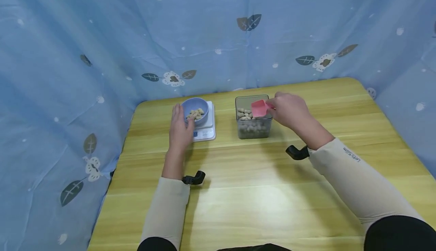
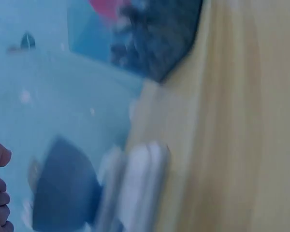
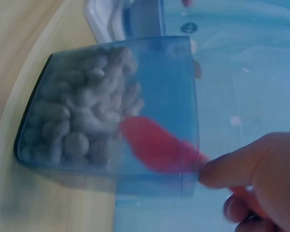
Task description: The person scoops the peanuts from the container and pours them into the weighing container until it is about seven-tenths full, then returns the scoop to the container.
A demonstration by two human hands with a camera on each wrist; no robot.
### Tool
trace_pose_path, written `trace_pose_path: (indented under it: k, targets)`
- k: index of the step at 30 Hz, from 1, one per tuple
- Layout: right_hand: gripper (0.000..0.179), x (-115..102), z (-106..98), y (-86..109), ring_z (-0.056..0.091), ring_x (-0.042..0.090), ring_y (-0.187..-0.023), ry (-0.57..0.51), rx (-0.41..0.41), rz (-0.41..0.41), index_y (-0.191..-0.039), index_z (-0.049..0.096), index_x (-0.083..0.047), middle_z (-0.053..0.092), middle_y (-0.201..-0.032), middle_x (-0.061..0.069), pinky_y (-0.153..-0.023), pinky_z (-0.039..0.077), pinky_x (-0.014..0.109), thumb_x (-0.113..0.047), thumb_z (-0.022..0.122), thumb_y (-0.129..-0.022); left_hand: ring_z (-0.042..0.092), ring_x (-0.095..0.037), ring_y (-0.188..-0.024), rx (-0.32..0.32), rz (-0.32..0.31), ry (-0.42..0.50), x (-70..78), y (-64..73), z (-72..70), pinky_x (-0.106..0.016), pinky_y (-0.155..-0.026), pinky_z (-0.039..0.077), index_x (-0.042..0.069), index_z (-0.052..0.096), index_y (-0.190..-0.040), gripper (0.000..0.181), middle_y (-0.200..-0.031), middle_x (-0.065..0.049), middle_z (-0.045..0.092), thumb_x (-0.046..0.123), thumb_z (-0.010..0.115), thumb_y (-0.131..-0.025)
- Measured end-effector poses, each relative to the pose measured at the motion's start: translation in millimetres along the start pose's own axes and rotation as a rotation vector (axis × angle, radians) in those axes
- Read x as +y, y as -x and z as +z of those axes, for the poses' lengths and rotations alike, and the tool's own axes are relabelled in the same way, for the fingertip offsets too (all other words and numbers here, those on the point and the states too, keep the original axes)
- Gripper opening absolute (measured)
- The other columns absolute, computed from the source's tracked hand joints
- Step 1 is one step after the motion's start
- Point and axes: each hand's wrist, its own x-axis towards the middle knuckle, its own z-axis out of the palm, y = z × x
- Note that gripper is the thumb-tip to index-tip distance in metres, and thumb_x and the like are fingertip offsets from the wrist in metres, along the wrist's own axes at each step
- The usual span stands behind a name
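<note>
Below the right hand [image 1: 288, 109], scoop [image 1: 259, 108] gripped, peanuts [image 1: 244, 114] are seemingly being scooped, dipping needed; beside a bowl [image 1: 195, 103], the left hand [image 1: 180, 130] is relaxed.

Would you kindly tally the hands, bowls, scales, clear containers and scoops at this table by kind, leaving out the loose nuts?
Hands: 2 (left hand, right hand)
Blue bowl: 1
White scale: 1
Clear container: 1
Pink scoop: 1
Total: 6
</note>
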Motion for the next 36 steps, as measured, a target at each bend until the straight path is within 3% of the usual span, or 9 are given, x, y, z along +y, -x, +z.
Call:
trace_pose_path:
  k: [6, 11, 16, 21, 26, 31, 34, 36]
  targets:
    - [0.015, -17, 6, -16.2, 0.055, 0.020, -0.063, 0.058, -0.145, 0.052, -0.081, 0.070, -0.015, 0.063, -0.077, 0.004, -0.044, 0.043, 0.037, -0.013, 0.056, -0.087, 0.008, -0.020, -0.146, -0.038, 0.178, 0.032, 41.2, 6.4, 2.3, -0.041, -0.119, 0.014, 0.004, 0.022, -0.149, 0.062, -0.158, -0.003, 0.010, 0.035, 0.042, -0.099]
    - [0.020, -23, 4, -21.6, 0.052, 0.020, -0.058, 0.058, -0.193, 0.085, -0.075, 0.066, -0.012, 0.061, -0.071, 0.004, -0.040, 0.042, 0.038, -0.008, 0.050, -0.087, 0.010, -0.015, -0.145, -0.157, 0.265, 0.074, 72.7, 12.6, 20.3, -0.039, -0.119, 0.016, 0.010, 0.023, -0.150, 0.062, -0.158, 0.002, 0.012, 0.041, 0.041, -0.099]
    - [0.022, -23, 3, -23.1, 0.049, 0.020, -0.058, 0.049, -0.230, 0.093, -0.076, 0.065, -0.013, 0.060, -0.071, 0.003, -0.041, 0.042, 0.036, -0.006, 0.048, -0.087, 0.010, -0.013, -0.145, -0.266, 0.341, 0.043, 95.0, 12.0, 42.3, -0.036, -0.119, 0.016, 0.014, 0.023, -0.150, 0.060, -0.158, 0.006, 0.011, 0.044, 0.037, -0.100]
    - [0.021, -21, -2, -23.7, 0.051, 0.020, -0.058, 0.120, -0.161, 0.009, -0.073, 0.065, -0.014, 0.059, -0.071, 0.003, -0.040, 0.042, 0.036, -0.002, 0.051, -0.083, 0.009, -0.010, -0.145, -0.316, 0.353, -0.007, 102.7, 11.9, 58.1, -0.032, -0.118, 0.016, 0.014, 0.025, -0.149, 0.057, -0.158, 0.002, 0.015, 0.041, 0.037, -0.100]
    - [0.020, -26, -7, -30.3, 0.056, 0.024, -0.064, 0.262, -0.060, -0.103, -0.071, 0.068, -0.015, 0.061, -0.076, 0.004, -0.045, 0.049, 0.042, -0.002, 0.060, -0.085, 0.008, -0.006, -0.144, -0.301, 0.329, -0.001, 100.7, 12.8, 60.7, -0.030, -0.118, 0.016, 0.014, 0.026, -0.149, 0.056, -0.158, 0.002, 0.017, 0.041, 0.036, -0.101]
    - [0.010, -33, -2, -41.5, 0.059, 0.026, -0.076, 0.410, -0.145, -0.227, -0.083, 0.073, -0.018, 0.065, -0.084, 0.003, -0.064, 0.054, 0.042, -0.020, 0.065, -0.089, 0.012, -0.012, -0.145, -0.296, 0.348, -0.010, 100.8, 12.5, 61.8, -0.029, -0.118, 0.015, 0.010, 0.029, -0.148, 0.054, -0.157, -0.001, 0.019, 0.037, 0.036, -0.101]
    - [0.011, -35, 2, -47.3, 0.059, 0.024, -0.072, 0.426, -0.190, -0.290, -0.080, 0.071, -0.016, 0.066, -0.081, 0.003, -0.060, 0.054, 0.040, -0.014, 0.064, -0.088, 0.011, -0.010, -0.145, -0.303, 0.350, -0.026, 100.5, 11.9, 61.9, -0.028, -0.118, 0.014, 0.010, 0.028, -0.148, 0.055, -0.157, 0.001, 0.018, 0.039, 0.034, -0.101]
    - [0.014, -35, 2, -49.6, 0.059, 0.022, -0.067, 0.382, -0.213, -0.307, -0.074, 0.068, -0.014, 0.065, -0.077, 0.003, -0.056, 0.053, 0.039, -0.011, 0.064, -0.088, 0.009, -0.008, -0.144, -0.301, 0.353, -0.026, 99.9, 11.1, 61.6, -0.028, -0.118, 0.014, 0.010, 0.028, -0.148, 0.056, -0.157, 0.001, 0.018, 0.041, 0.033, -0.101]
